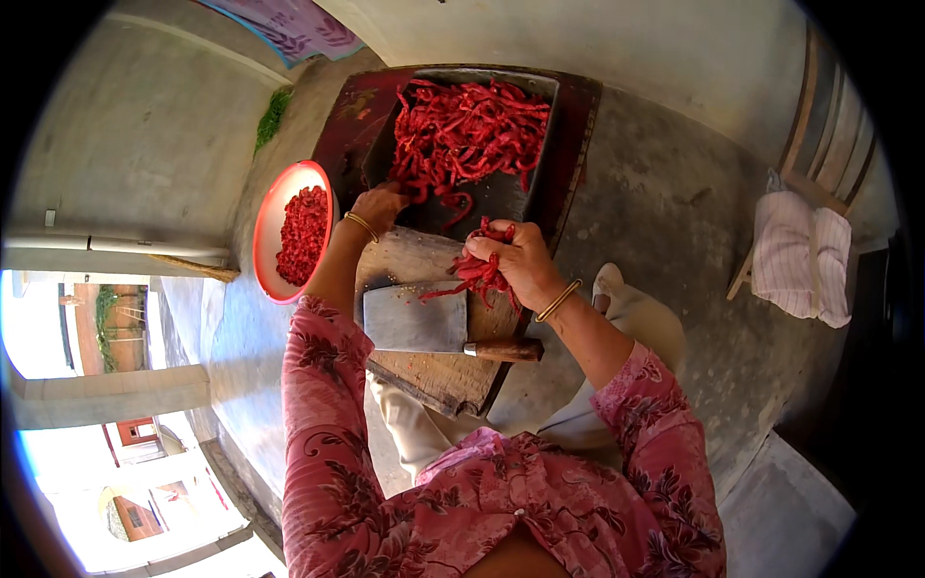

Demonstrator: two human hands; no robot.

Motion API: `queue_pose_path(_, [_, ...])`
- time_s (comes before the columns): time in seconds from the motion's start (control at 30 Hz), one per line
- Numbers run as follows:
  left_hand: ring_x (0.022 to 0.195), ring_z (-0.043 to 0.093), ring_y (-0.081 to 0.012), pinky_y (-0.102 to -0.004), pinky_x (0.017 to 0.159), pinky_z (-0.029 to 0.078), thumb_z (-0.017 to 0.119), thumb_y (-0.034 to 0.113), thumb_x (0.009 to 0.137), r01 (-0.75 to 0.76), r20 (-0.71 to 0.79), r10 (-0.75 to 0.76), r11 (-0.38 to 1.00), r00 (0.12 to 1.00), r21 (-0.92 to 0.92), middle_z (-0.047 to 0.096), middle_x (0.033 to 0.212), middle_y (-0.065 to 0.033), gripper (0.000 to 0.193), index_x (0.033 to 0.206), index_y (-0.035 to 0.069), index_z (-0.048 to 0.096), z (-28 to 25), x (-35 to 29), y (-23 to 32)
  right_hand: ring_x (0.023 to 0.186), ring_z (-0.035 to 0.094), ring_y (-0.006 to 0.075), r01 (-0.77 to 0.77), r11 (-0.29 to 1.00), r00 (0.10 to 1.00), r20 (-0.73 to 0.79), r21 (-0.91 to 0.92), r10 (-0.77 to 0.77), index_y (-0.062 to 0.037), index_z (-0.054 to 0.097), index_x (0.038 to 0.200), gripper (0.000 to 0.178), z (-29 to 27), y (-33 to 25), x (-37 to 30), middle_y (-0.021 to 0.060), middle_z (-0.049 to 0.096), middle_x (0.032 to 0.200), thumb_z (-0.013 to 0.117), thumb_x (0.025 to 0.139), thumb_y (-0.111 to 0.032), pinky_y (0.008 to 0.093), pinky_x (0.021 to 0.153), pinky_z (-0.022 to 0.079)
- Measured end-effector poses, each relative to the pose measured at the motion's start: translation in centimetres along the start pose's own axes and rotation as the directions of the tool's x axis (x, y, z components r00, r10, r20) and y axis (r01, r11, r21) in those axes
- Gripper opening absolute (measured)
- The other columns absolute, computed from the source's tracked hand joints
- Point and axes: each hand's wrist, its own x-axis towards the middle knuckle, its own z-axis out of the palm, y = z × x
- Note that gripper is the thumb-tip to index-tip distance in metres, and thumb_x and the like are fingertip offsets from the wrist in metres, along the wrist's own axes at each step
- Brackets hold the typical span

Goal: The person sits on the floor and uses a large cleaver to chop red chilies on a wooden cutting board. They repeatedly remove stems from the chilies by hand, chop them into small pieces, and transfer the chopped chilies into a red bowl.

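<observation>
My right hand (514, 262) is closed around a bunch of red chili peppers (479, 276), held above a worn wooden board. One long pepper dangles toward the cleaver (414, 320), which lies flat on the board (436, 379) with its wooden handle pointing right. At the near left corner of the dark metal tray (493, 204), my left hand (383, 206) touches the peppers; its fingertips are mostly hidden. A heap of whole red chili peppers (472, 130) fills the far part of that tray. Chopped red chili (304, 234) lies in a red-rimmed white basin (275, 217) left of my left forearm.
The tray rests on a dark red table (578, 116). My legs (655, 323) straddle the board. On the right, a wooden chair (819, 183) has striped cloth (782, 252) on its seat. A wall (617, 48) stands behind the table. Concrete floor (665, 183) surrounds everything.
</observation>
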Motion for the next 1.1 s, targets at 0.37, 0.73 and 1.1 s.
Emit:
queue_pose_path(0.37, [0.058, 0.06, -0.0137, -0.0249, 0.048, 0.05, 0.059, 0.001, 0.083, 0.127, -0.023, -0.47, 0.286, 0.882, -0.95, 0.061, 0.071, -0.0071, 0.002, 0.083, -0.001, 0.058, -3.2, 1.1, 1.4, 0.048, 0.053, 0.0081, -0.113, 0.991, 0.991, -0.064, 0.076, 0.118, 0.0006, 0.062, 0.078, 0.013, -0.1, 0.5, 0.2, 0.0052, 0.062, 0.068, 0.064, 0.083, -0.011, 0.0225, 0.038, 0.037])
queue_pose_path(0.73, [0.05, 0.051, -0.0026, -0.0172, 0.042, 0.039, 0.06, 0.001, 0.087, 0.054, -0.021, -0.371, 0.192, 0.928, -0.98, 0.06, 0.067, 0.0003, 0.004, 0.088, -0.001, 0.063, -5.0, -4.5, 15.6, 0.066, 0.059, 0.0071, -0.047, 0.989, 0.999, 0.015, 0.138, 0.045, 0.0028, 0.064, 0.085, 0.009, 0.7, 0.7, -0.3, 0.0052, 0.064, 0.077, 0.067, 0.081, -0.005, 0.0208, 0.056, 0.048])
queue_pose_path(1.1, [0.054, 0.055, -0.005, -0.0192, 0.045, 0.042, 0.061, 0.005, 0.085, 0.172, 0.123, -0.325, 0.128, 0.938, -0.977, 0.06, 0.063, -0.0005, 0.008, 0.084, -0.001, 0.066, -5.3, -6.2, 14.7, 0.064, 0.046, 0.0016, 0.192, 0.938, 0.978, 0.138, -0.287, -0.158, 0.0027, 0.058, 0.072, 0.019, 0.3, 2.6, -0.5, -0.0023, 0.053, 0.063, 0.068, 0.082, -0.01, 0.0227, 0.053, 0.041])
